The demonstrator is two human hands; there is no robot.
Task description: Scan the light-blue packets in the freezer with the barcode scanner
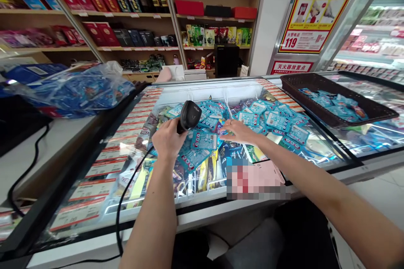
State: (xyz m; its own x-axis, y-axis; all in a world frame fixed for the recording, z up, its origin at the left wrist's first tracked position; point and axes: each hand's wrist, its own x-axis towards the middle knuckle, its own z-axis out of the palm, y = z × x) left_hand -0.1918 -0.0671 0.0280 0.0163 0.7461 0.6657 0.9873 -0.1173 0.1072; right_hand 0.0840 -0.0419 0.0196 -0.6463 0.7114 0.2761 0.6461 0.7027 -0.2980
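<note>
A black scanner [188, 115] is gripped in the closed left hand [168, 138], its head aimed down at the blue packets [205, 139] heaped on the glass lid of the freezer [195, 88]. The right hand [240, 131] is laid open and flat on those packets, fingers spread, nothing held. A dark tray [372, 111] with more packets is set on the freezer's right side.
</note>
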